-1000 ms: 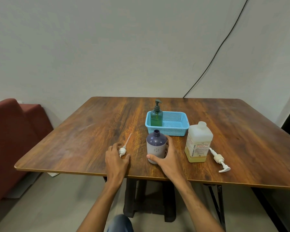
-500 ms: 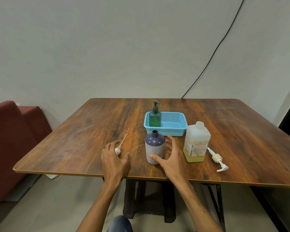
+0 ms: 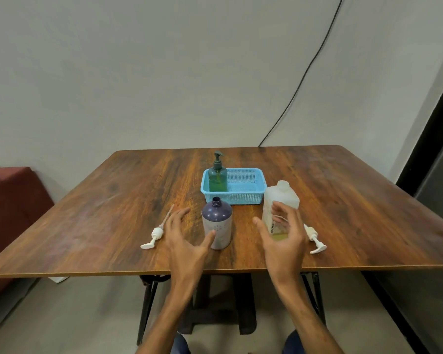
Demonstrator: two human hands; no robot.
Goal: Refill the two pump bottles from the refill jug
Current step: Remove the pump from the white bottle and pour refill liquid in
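Note:
A purple pump bottle (image 3: 217, 224) stands uncapped near the table's front edge. My left hand (image 3: 186, 241) is open just left of it, thumb near its lower side, holding nothing. Its white pump head (image 3: 156, 233) lies on the table to the left. The translucent refill jug (image 3: 279, 204), with a little yellow liquid at the bottom, stands to the right. My right hand (image 3: 284, 236) is open in front of the jug, fingers spread, blurred. A second white pump (image 3: 315, 238) lies right of the jug. A green pump bottle (image 3: 217, 176) stands capped in the blue basket (image 3: 243, 194).
The wooden table (image 3: 343, 200) stands against a grey wall with a black cable (image 3: 299, 80) running down it. A red sofa (image 3: 8, 200) sits at the left. A dark door frame (image 3: 430, 139) is at the right.
My left hand let go of the white pump head and moved right toward the purple bottle. My right hand left the purple bottle and moved right, in front of the jug.

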